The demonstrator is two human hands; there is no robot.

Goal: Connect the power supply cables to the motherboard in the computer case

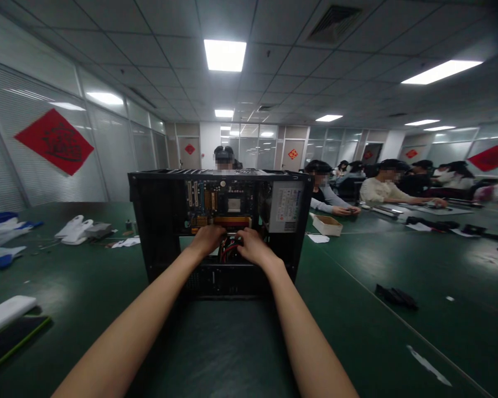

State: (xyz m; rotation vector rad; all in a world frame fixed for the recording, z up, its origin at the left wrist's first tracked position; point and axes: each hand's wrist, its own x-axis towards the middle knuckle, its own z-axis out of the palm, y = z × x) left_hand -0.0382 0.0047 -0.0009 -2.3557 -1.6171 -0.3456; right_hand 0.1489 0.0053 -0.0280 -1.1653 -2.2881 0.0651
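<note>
- Open black computer case [157, 221] stands upright on the green table [232, 354], open side facing the camera, straight ahead of both arms.
- Inside the case: motherboard [219, 202] mounted on the back wall, square CPU socket [234, 205] near its middle, slots to the left of it. Silver power supply [285, 209] with a label sits in the upper right corner.
- Red and black cable bundle [228, 251] hangs below the board, between the two hands.
- Left hand [207, 239] is inside the case at the lower edge of the board, fingers curled down onto something there; can't tell what, or if it grips anything.
- Right hand [253, 247] is just beside it, touching the cable bundle, fingers bent; grip is hidden behind the knuckles, can't tell.
- Both hands block the view of the board's bottom edge and the connectors there.
- Left of the case on the table: white plastic bags [73, 229], a small grey box [97, 229], scraps of paper [126, 242]. Far left: blue and white packaging [2, 226]. Near left corner: white foam slab [6, 315] on a dark pad [12, 342].
- Right of the case: open cardboard box [327, 224], contents not visible; white paper [318, 239] next to it. Nearer, a black folded item [396, 297], well apart from the case.
- Other people [382, 185] sit along the right side of the table; one more person [224, 157] is behind the case, mostly hidden by it.
</note>
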